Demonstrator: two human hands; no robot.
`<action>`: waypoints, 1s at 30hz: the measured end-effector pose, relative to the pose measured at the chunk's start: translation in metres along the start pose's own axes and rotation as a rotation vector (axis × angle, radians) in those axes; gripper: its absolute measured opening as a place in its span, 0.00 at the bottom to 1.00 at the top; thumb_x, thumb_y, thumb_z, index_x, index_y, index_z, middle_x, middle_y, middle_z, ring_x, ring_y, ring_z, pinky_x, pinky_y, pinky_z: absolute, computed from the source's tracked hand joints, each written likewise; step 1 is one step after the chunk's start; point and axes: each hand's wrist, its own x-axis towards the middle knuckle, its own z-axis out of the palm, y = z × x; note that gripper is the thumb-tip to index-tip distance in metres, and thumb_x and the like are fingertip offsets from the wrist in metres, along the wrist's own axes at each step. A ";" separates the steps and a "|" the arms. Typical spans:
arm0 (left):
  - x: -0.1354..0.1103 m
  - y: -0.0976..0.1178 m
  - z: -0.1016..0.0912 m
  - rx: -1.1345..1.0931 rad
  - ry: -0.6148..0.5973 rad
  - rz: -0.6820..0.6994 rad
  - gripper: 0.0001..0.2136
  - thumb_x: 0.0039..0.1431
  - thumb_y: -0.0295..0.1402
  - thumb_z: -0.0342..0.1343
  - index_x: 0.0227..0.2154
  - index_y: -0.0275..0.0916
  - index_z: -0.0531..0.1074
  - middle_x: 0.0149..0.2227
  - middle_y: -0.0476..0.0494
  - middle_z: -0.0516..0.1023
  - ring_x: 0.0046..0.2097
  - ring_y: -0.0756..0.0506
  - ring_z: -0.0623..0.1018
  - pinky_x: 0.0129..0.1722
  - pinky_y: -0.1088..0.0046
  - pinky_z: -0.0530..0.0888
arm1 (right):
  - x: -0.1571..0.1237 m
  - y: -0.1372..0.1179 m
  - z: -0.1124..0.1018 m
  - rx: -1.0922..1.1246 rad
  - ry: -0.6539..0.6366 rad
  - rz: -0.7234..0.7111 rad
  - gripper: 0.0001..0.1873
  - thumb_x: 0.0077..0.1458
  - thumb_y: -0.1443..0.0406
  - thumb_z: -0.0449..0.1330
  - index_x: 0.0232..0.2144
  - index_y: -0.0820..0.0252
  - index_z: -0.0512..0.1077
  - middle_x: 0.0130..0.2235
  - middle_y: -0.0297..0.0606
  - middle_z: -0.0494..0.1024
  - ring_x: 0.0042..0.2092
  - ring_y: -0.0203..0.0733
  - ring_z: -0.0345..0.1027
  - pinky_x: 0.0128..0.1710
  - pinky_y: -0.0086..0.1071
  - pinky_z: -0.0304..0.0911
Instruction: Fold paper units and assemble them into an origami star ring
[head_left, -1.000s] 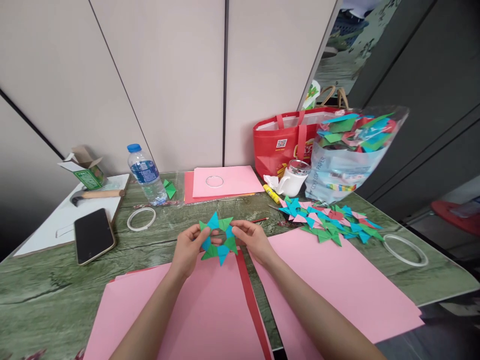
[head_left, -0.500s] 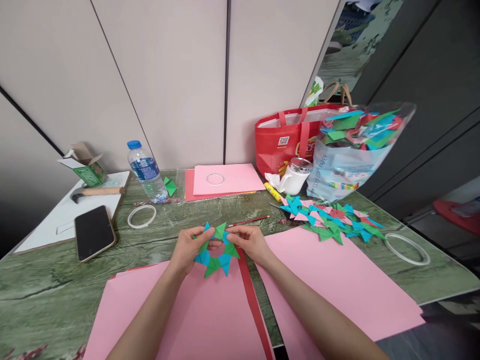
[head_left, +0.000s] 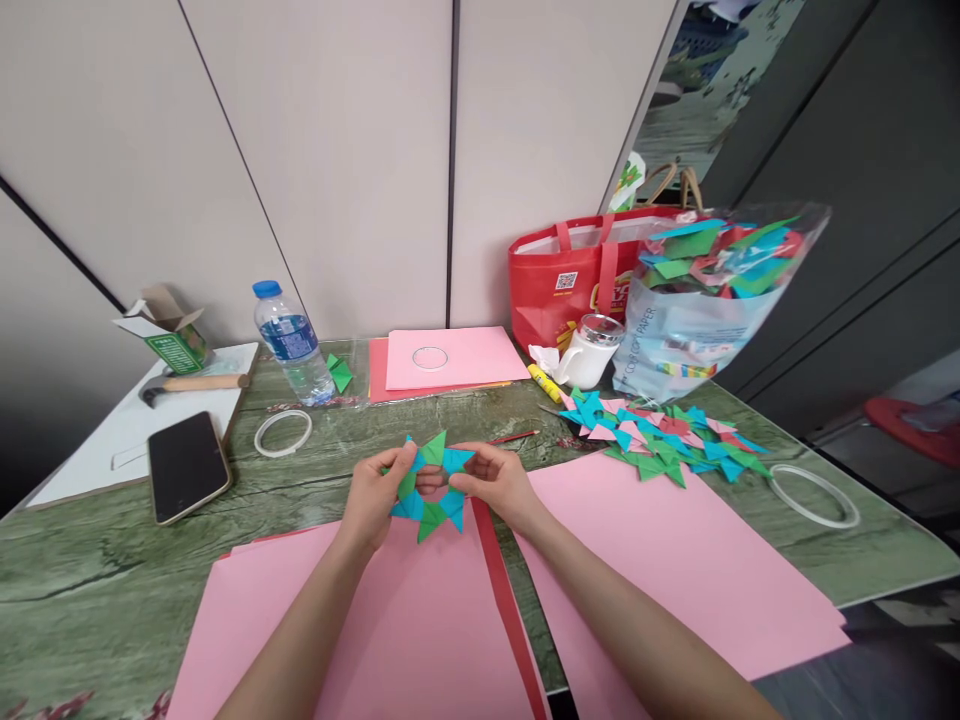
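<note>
Between my hands is a folded paper star ring (head_left: 433, 518) of blue and green pointed units with an open middle. My left hand (head_left: 377, 492) pinches its left side, some fingers showing through the hole. On the right side, my right hand (head_left: 496, 482) grips it with thumb and fingers, covering part of that edge. The ring is held above a stack of pink paper (head_left: 375, 610) with a red sheet (head_left: 501, 570) at its edge. Behind the right hand, a pencil (head_left: 517, 436) lies on the table, partly hidden.
Finished paper stars (head_left: 660, 435) lie at right, before a plastic bag (head_left: 697, 310) of folded pieces. Around stand a white mug (head_left: 589, 355), water bottle (head_left: 292, 345), phone (head_left: 189, 465), hammer (head_left: 202, 382), tape rolls (head_left: 283, 434) and more pink sheets (head_left: 675, 560).
The star ring has turned and tilted a little in my hands. My right fingers have shifted their hold at its right side; the things on the table stay put.
</note>
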 end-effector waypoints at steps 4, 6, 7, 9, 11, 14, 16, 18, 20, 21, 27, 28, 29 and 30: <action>0.002 -0.002 -0.003 -0.063 -0.050 -0.020 0.23 0.48 0.51 0.53 0.26 0.31 0.74 0.26 0.37 0.80 0.30 0.41 0.79 0.26 0.69 0.74 | 0.002 0.002 0.000 0.051 0.129 -0.007 0.14 0.37 0.64 0.67 0.31 0.59 0.72 0.24 0.28 0.71 0.26 0.32 0.64 0.25 0.25 0.60; 0.003 -0.001 -0.003 -0.089 -0.066 -0.016 0.25 0.50 0.52 0.50 0.30 0.30 0.74 0.27 0.36 0.80 0.32 0.41 0.79 0.28 0.68 0.74 | 0.003 0.002 0.000 0.069 0.213 -0.015 0.12 0.36 0.65 0.67 0.27 0.60 0.71 0.23 0.28 0.71 0.25 0.31 0.63 0.25 0.24 0.59; 0.003 -0.001 -0.003 -0.102 -0.068 -0.014 0.25 0.50 0.52 0.50 0.32 0.30 0.73 0.28 0.36 0.80 0.33 0.40 0.79 0.28 0.68 0.74 | 0.003 0.001 0.000 0.080 0.238 -0.014 0.11 0.35 0.65 0.67 0.25 0.60 0.71 0.23 0.28 0.71 0.25 0.31 0.63 0.24 0.24 0.59; 0.003 0.000 -0.003 -0.118 -0.061 -0.010 0.24 0.50 0.51 0.50 0.34 0.31 0.73 0.29 0.36 0.80 0.34 0.40 0.79 0.29 0.67 0.74 | 0.004 0.000 0.000 0.101 0.255 -0.009 0.11 0.35 0.64 0.67 0.24 0.60 0.70 0.22 0.28 0.71 0.24 0.31 0.63 0.24 0.25 0.59; 0.002 0.000 -0.002 -0.104 -0.068 -0.001 0.23 0.50 0.49 0.52 0.35 0.31 0.73 0.29 0.36 0.80 0.34 0.40 0.79 0.30 0.66 0.75 | 0.004 -0.002 0.001 0.117 0.255 -0.007 0.13 0.35 0.64 0.67 0.26 0.60 0.71 0.23 0.28 0.71 0.24 0.31 0.63 0.24 0.25 0.59; 0.000 0.002 -0.002 -0.048 -0.100 0.028 0.22 0.49 0.46 0.55 0.40 0.32 0.72 0.31 0.38 0.80 0.35 0.39 0.79 0.31 0.65 0.75 | 0.003 -0.003 0.002 0.119 0.252 -0.011 0.14 0.35 0.64 0.67 0.29 0.60 0.71 0.23 0.28 0.71 0.25 0.32 0.64 0.25 0.25 0.60; -0.001 0.003 -0.002 -0.010 -0.106 0.046 0.22 0.48 0.44 0.57 0.44 0.34 0.70 0.33 0.39 0.80 0.35 0.40 0.79 0.32 0.65 0.75 | 0.003 -0.003 0.002 0.127 0.257 -0.013 0.14 0.36 0.64 0.67 0.28 0.60 0.71 0.24 0.29 0.71 0.26 0.32 0.64 0.25 0.26 0.60; -0.003 0.004 -0.003 0.022 -0.116 0.070 0.25 0.46 0.41 0.60 0.47 0.35 0.67 0.34 0.40 0.80 0.35 0.40 0.79 0.33 0.64 0.75 | 0.003 -0.002 0.002 0.144 0.271 -0.014 0.14 0.36 0.63 0.67 0.28 0.60 0.70 0.24 0.29 0.71 0.26 0.32 0.65 0.26 0.26 0.61; -0.003 0.004 -0.004 0.037 -0.140 0.105 0.30 0.43 0.38 0.62 0.51 0.37 0.63 0.35 0.41 0.80 0.35 0.41 0.79 0.36 0.62 0.75 | 0.003 -0.002 0.001 0.155 0.288 -0.009 0.15 0.36 0.62 0.67 0.29 0.60 0.70 0.24 0.29 0.72 0.26 0.33 0.66 0.26 0.26 0.62; -0.003 0.004 -0.004 0.038 -0.152 0.123 0.33 0.43 0.37 0.63 0.54 0.38 0.60 0.34 0.42 0.79 0.35 0.41 0.79 0.36 0.62 0.75 | 0.003 -0.002 0.001 0.157 0.291 -0.003 0.16 0.36 0.62 0.67 0.30 0.59 0.69 0.25 0.29 0.72 0.27 0.33 0.66 0.26 0.27 0.63; 0.000 0.002 -0.008 0.024 -0.099 0.222 0.34 0.46 0.36 0.61 0.57 0.40 0.56 0.27 0.50 0.76 0.37 0.41 0.79 0.36 0.66 0.74 | 0.001 0.000 0.003 0.157 0.138 0.068 0.19 0.38 0.58 0.66 0.33 0.59 0.70 0.30 0.33 0.75 0.30 0.38 0.69 0.28 0.32 0.68; 0.000 0.002 -0.008 0.022 -0.091 0.230 0.34 0.46 0.36 0.61 0.57 0.40 0.57 0.26 0.51 0.75 0.36 0.41 0.79 0.35 0.67 0.74 | 0.001 0.001 0.003 0.148 0.100 0.078 0.18 0.37 0.58 0.66 0.32 0.60 0.70 0.30 0.34 0.75 0.30 0.38 0.69 0.28 0.32 0.68; 0.001 0.002 -0.009 0.023 -0.084 0.234 0.34 0.46 0.36 0.61 0.57 0.40 0.57 0.25 0.52 0.74 0.36 0.42 0.79 0.34 0.68 0.74 | 0.000 0.001 0.004 0.137 0.072 0.087 0.17 0.37 0.58 0.67 0.30 0.60 0.70 0.29 0.34 0.75 0.29 0.37 0.69 0.28 0.31 0.68; 0.001 0.002 -0.009 0.024 -0.072 0.234 0.34 0.46 0.37 0.61 0.57 0.40 0.56 0.23 0.53 0.74 0.35 0.43 0.79 0.34 0.69 0.74 | 0.000 0.002 0.004 0.128 0.059 0.096 0.17 0.36 0.58 0.67 0.29 0.61 0.71 0.28 0.33 0.75 0.29 0.37 0.69 0.28 0.30 0.68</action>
